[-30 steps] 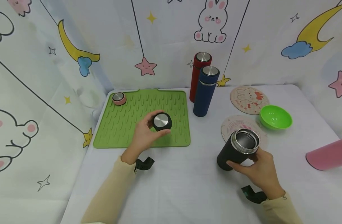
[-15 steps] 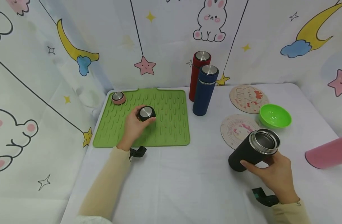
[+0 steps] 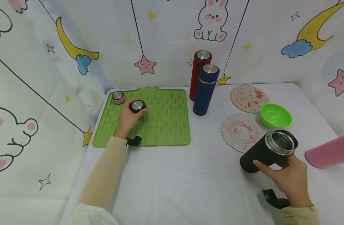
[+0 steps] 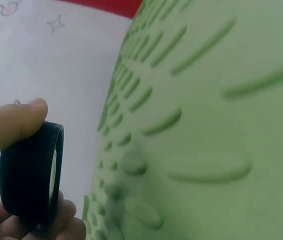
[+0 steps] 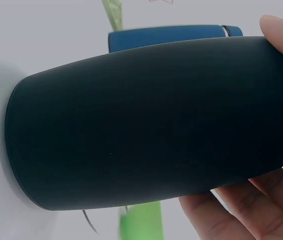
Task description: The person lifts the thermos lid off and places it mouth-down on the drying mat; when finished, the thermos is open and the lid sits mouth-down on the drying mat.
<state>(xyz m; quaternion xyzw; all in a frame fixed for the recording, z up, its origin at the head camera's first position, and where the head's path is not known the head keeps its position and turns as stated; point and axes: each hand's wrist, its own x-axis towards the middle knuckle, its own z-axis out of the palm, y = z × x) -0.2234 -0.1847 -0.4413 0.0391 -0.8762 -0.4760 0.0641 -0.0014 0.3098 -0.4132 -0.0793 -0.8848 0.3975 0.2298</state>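
Observation:
My left hand [image 3: 127, 120] pinches a black bottle cap [image 3: 137, 106] with a silver top over the left part of the green ridged mat [image 3: 166, 125]. In the left wrist view the cap [image 4: 29, 175] sits between thumb and fingers, with the mat beside it. A pink cap [image 3: 118, 97] with a silver top lies on the mat's far left corner. On the right, my right hand [image 3: 294, 175] grips a lidless black thermos [image 3: 259, 154], its steel mouth tilted toward the right. The right wrist view shows the thermos body [image 5: 141, 130] with fingers around its upper end.
A blue thermos [image 3: 206, 90] and a red thermos [image 3: 198, 75] stand at the back. Two round coasters, one with a rabbit [image 3: 249, 98] and one pink-printed [image 3: 240, 132], lie near a green bowl [image 3: 275, 116]. A pink cylinder [image 3: 329, 151] reaches in from the right edge.
My left hand has carried the black cap leftward and away from me, close to the pink cap. My right hand has moved right with the black thermos, uncovering more of the pink-printed coaster.

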